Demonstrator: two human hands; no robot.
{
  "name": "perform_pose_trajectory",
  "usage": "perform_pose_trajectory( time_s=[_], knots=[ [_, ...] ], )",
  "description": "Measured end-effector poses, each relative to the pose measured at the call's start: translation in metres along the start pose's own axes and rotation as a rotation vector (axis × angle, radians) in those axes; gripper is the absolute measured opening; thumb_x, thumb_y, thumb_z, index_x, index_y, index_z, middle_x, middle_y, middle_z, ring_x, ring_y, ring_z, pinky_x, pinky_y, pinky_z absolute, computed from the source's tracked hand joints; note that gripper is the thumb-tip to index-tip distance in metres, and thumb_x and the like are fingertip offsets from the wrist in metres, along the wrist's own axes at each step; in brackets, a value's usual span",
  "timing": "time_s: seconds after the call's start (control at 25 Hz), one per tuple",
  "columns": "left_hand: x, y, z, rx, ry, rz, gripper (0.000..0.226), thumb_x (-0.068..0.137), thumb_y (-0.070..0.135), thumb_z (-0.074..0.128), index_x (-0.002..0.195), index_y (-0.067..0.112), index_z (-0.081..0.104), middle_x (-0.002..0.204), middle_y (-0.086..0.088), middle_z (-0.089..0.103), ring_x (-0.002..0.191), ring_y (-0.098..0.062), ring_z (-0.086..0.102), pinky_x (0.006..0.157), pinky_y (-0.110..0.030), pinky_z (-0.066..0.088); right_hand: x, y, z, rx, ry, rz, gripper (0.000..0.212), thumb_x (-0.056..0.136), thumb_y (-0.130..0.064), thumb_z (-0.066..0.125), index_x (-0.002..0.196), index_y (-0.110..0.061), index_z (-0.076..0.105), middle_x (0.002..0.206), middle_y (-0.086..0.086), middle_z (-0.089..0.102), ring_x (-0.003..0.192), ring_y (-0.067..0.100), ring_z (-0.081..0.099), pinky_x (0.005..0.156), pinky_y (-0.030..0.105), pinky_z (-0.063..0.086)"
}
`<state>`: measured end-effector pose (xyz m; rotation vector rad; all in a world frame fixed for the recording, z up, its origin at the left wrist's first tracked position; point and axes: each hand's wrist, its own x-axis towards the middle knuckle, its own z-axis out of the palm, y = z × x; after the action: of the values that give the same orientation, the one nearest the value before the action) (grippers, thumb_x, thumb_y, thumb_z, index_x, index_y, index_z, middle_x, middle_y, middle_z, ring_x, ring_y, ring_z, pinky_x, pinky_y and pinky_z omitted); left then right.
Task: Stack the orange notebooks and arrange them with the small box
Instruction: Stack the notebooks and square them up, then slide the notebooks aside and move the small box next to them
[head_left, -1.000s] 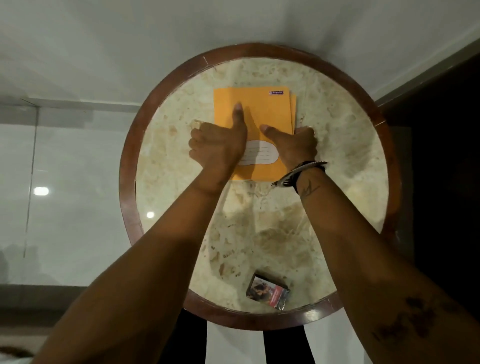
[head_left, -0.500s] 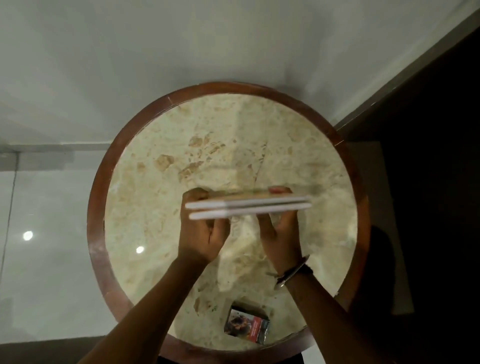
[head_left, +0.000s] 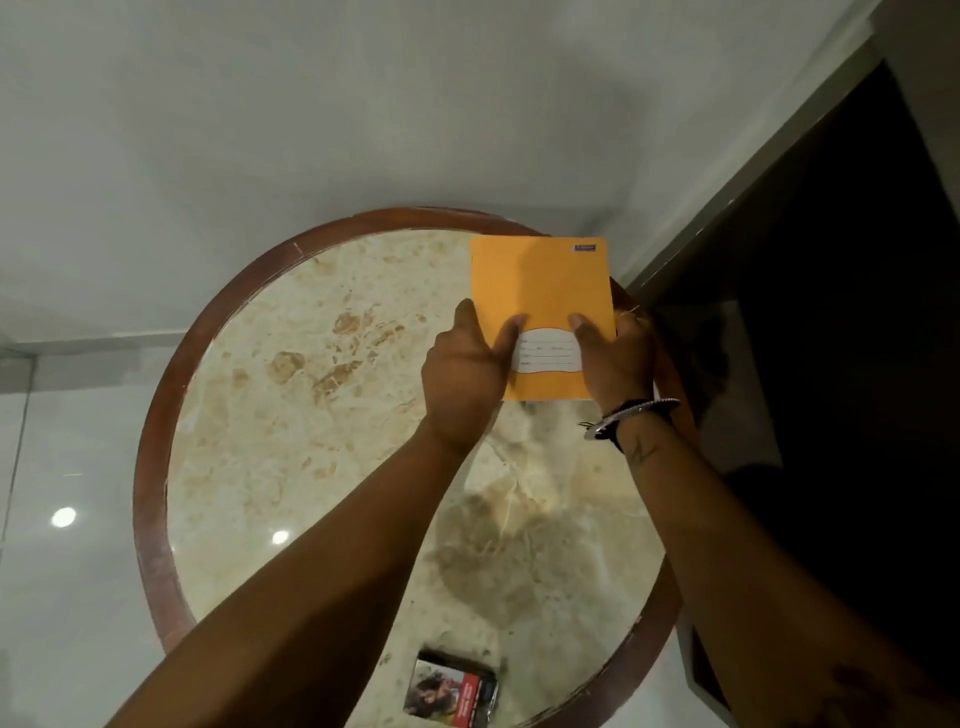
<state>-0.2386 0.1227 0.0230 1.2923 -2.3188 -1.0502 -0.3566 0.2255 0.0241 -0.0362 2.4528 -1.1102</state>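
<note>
Both hands, left (head_left: 462, 374) and right (head_left: 618, 358), pinching orange notebooks (head_left: 540, 291): lower flat, edges flush, inside counter's (head_left: 311, 467) far-right edge.

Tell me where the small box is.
Head view: the small box lies at the table's near rim, bottom centre, between the forearms, far from the notebooks.

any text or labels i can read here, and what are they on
None can be read.
Orange notebooks: small blue tag at the top right corner, too small to read.
Orange notebooks: white name label with faint printed lines, blurred.
Small box: red panel with print beside a picture, too blurred.
</note>
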Motion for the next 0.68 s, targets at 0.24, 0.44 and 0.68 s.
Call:
perform_pose_trajectory(
  time_s=[0.24,0.44,0.68],
  knots=[
    [0.004,-0.009,0.021,0.431,-0.078,0.086,0.074,0.104,0.066,0.031,0.142,0.004,0.044,0.101,-0.018,0.074,0.085,-0.04,0.07,0.063,-0.035,0.036,0.006,0.019,0.004,-0.098,0.046,-0.086,0.047,0.088,-0.043,0.067,0.122,-0.01,0.059,0.13,0.013,0.048,0.113,0.034,0.058,0.09,0.047,0.056],
    [-0.001,-0.008,-0.016,0.495,-0.031,0.0,0.079,0.098,0.077,0.02,0.123,0.013,0.06,0.095,-0.019,0.074,0.087,-0.04,0.07,0.069,-0.04,0.037,-0.023,0.029,-0.008,-0.203,0.183,-0.177,0.08,0.09,-0.056,0.059,0.149,-0.007,0.037,0.151,0.021,0.036,0.138,0.04,0.037,0.112,0.053,0.035],
    [-0.051,-0.118,-0.113,0.583,-0.089,0.074,0.102,0.09,0.085,0.03,0.167,0.019,0.019,0.172,-0.023,0.014,0.158,-0.042,0.015,0.122,-0.064,0.01,-0.194,0.102,-0.027,-0.453,-0.367,-0.73,0.096,0.073,-0.075,0.06,0.148,-0.021,0.036,0.145,0.006,0.038,0.135,0.025,0.037,0.11,0.043,0.035]
  ],
)
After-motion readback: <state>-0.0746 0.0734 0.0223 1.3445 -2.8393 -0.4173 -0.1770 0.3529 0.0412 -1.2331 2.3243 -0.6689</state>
